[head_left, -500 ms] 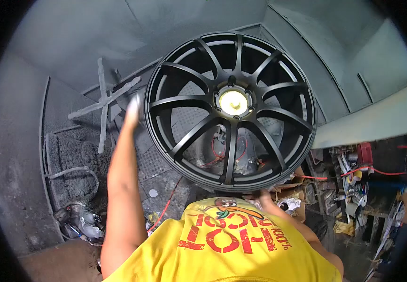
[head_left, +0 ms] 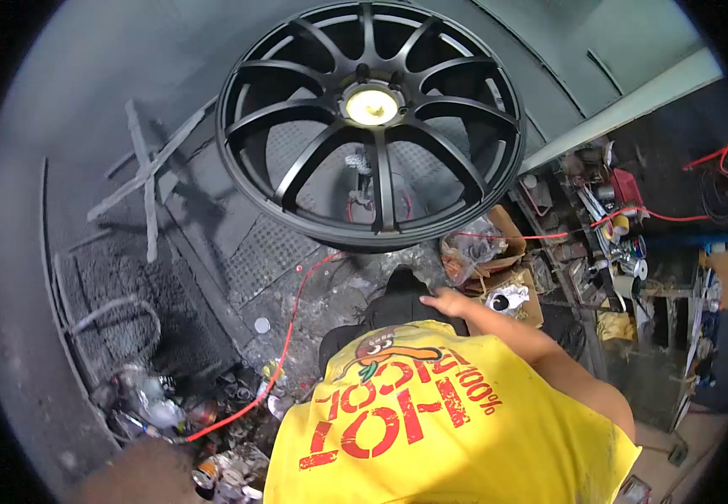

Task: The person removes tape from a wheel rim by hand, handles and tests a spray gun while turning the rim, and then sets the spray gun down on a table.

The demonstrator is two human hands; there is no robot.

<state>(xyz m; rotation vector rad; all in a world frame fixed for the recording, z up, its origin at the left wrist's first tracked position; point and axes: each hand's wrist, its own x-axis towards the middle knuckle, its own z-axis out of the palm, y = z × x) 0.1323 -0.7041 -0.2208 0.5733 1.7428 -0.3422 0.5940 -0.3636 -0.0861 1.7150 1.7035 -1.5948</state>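
Note:
A matte black multi-spoke car wheel rim (head_left: 385, 189) is held up in front of me, face upward, with a pale yellowish centre (head_left: 372, 107). What supports it underneath is mostly hidden. My right hand (head_left: 448, 302) is below the rim's near edge, apart from it, beside my dark trousers (head_left: 393, 307). Its visible digits point left, stretched out, and nothing shows in them; the rest of that hand is partly hidden. My left hand is out of view.
A grey-coated cross-shaped stand (head_left: 149, 176) is on the left. A red hose (head_left: 292, 328) crosses the floor. Litter (head_left: 229, 470) lies lower left. Cardboard boxes (head_left: 511, 277) and a cluttered shelf (head_left: 624, 227) stand on the right, below a pale panel edge (head_left: 624, 109).
My left hand has gone from the rim's left side out of view. My right hand now shows below the rim's near edge. The rim sits higher and farther left in view as the camera shifted.

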